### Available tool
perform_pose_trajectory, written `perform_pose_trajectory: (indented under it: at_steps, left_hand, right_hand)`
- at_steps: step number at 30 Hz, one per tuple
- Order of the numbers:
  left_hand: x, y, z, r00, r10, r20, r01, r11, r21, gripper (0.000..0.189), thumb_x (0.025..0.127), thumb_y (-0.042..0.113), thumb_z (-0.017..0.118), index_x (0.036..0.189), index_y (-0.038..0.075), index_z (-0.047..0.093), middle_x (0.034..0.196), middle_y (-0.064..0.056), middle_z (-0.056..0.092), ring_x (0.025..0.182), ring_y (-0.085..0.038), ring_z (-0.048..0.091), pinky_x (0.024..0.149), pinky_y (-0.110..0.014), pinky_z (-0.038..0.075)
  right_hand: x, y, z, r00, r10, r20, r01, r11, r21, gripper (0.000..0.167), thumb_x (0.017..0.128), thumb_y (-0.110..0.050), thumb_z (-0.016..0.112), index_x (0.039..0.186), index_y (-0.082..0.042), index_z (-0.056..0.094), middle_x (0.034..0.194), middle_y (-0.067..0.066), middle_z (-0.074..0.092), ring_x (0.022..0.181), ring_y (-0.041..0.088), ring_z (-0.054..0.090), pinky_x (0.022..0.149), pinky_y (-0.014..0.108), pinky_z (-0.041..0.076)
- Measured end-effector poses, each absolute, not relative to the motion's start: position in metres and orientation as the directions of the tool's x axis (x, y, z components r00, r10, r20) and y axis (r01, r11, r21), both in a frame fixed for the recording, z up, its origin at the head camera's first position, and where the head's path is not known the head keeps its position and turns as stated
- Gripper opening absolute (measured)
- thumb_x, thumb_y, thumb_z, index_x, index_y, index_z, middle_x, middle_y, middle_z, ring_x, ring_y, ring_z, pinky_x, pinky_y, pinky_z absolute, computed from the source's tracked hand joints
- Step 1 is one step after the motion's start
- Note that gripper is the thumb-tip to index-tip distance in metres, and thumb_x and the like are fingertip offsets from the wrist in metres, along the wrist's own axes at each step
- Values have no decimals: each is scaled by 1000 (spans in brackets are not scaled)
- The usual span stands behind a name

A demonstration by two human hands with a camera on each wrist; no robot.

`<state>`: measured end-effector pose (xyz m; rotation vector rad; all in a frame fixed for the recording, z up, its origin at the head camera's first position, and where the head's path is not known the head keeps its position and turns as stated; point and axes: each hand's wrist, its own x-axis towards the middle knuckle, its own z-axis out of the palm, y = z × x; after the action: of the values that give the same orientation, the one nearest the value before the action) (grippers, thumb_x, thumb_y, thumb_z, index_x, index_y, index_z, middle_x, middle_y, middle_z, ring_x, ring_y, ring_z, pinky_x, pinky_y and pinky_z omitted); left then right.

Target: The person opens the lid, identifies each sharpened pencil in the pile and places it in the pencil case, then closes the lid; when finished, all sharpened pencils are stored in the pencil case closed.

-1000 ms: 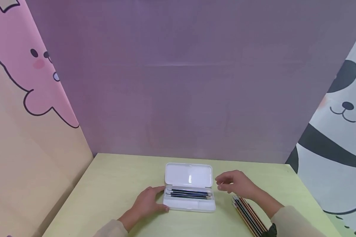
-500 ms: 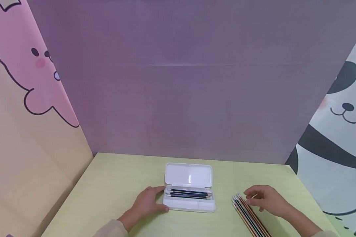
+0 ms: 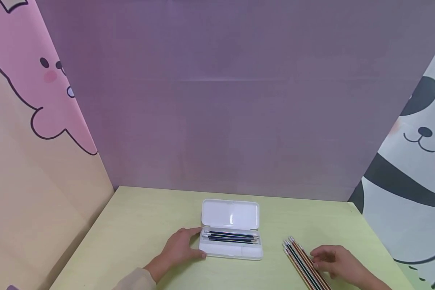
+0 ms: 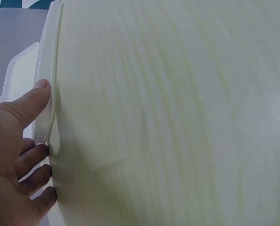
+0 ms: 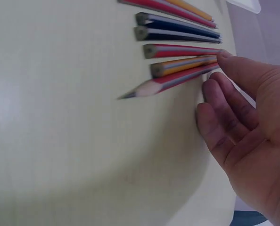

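Observation:
A white pencil case (image 3: 221, 250) lies open on the table, its lid (image 3: 230, 213) folded back. Several dark blue pencils (image 3: 230, 237) are in its rear compartment. My left hand (image 3: 179, 246) holds the case's left end between thumb and index finger. To the right lies a slanted row of red, yellow and dark pencils (image 3: 300, 259). My right hand (image 3: 337, 262) is beside that row, its fingers loosely bent. The right wrist view shows the thumb right at the nearest pencils, one a red pencil (image 5: 177, 81) with a sharpened tip, the others with blunt ends.
The pale wooden table (image 3: 148, 213) meets a purple backdrop (image 3: 217, 121) at its far edge. A panel with a pink cartoon figure (image 3: 47, 92) stands at the left, and one with a panda (image 3: 417, 169) at the right.
My right hand has moved from beside the pencil case, right and toward the near edge, to the outer side of the pencil row. My left hand has stayed on the case.

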<state>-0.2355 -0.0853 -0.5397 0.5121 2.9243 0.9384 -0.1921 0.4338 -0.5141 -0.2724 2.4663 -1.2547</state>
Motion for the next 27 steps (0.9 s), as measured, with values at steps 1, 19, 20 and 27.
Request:
perform_pose_trajectory:
  at_steps: [1,19,20,27]
  left_hand:
    - [-236,-85,-540,-945,319,73,302,764,571,88,68,50,91,142,12,62,125,-11,71,114,-32,63,99,-53,53]
    - [-237,-85,-544,-946,318,68,299,770,564,88,68,50,91,142,13,62,128,-11,70,117,-33,62,100,-54,52]
    - [-237,-85,-544,-946,318,68,299,768,566,88,68,50,91,142,13,62,128,-11,70,117,-33,62,100,-54,52]
    - [-238,-85,-543,-948,313,65,294,776,558,88,69,51,91,142,14,62,129,-11,70,119,-34,62,101,-54,52]
  right_hand:
    - [-192,434,-515,-917,-323,-234,0,588,-809,33,96,-18,72,121,3,68,106,14,74,79,8,64,55,29,54]
    - [-195,442,-523,-908,-358,-219,-26,569,-822,31,93,-5,70,121,6,66,107,14,74,83,6,66,57,30,56]
    - [-195,442,-522,-906,-362,-218,-29,568,-823,31,93,-5,70,121,7,66,106,13,74,83,6,65,56,30,55]
    - [-198,436,-519,-908,-374,-187,-73,582,-810,29,90,-2,71,118,7,67,101,15,71,77,6,63,52,29,54]
